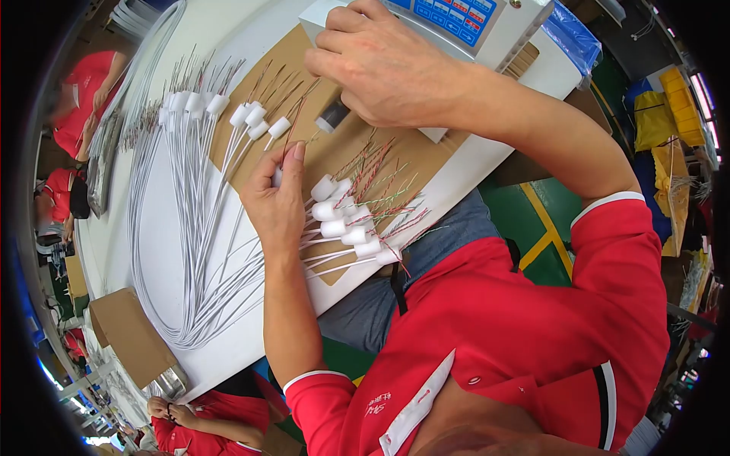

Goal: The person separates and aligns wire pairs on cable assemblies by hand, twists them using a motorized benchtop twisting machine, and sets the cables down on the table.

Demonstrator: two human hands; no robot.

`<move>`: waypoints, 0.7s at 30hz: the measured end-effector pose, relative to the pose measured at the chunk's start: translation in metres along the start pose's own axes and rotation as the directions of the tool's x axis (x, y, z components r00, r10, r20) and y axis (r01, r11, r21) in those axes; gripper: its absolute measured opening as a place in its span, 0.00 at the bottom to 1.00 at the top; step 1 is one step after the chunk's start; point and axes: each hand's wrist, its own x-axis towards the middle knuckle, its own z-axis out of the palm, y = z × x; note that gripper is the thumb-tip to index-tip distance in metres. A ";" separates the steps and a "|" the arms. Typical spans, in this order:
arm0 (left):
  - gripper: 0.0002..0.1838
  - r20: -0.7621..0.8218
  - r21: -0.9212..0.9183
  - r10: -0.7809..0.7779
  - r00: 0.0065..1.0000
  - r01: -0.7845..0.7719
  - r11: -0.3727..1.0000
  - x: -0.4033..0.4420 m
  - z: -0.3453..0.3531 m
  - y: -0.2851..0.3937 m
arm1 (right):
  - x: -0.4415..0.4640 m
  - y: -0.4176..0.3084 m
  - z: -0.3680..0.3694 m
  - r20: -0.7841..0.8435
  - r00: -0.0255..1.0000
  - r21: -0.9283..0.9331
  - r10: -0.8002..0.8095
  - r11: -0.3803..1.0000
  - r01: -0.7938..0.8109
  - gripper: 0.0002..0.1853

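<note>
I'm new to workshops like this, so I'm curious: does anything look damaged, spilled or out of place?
Nothing clearly stands out. The twisted wires near the left hand splay untidily past the white sleeves, but neighbouring cables end similarly, and no spill or breakage shows.

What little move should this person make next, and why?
Probably guide the wires in the left hand toward the dark cylinder by the machine. The thumb and fingers pinch them close to that cylinder, the strands stand out past the fingertips, and the right hand is also near it.
</note>
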 end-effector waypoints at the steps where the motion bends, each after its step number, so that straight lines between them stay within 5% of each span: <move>1: 0.11 -0.001 -0.003 -0.007 1.000 0.007 1.000 0.000 0.000 0.001 | 0.000 0.000 -0.001 0.002 1.000 -0.002 -0.003 1.000 0.003 0.09; 6: 0.11 0.024 -0.001 0.002 1.000 -0.002 1.000 0.000 0.003 0.001 | 0.000 -0.001 -0.002 0.022 1.000 0.002 -0.004 1.000 0.004 0.08; 10: 0.11 0.038 0.052 0.015 0.999 -0.017 0.998 0.001 0.004 0.002 | -0.002 -0.003 0.005 0.004 1.000 -0.166 -0.011 0.986 0.012 0.08; 21: 0.08 0.200 -0.195 0.095 0.975 -0.055 0.979 0.013 -0.007 -0.001 | -0.002 -0.005 -0.003 0.128 0.991 -0.167 -0.033 0.985 0.055 0.11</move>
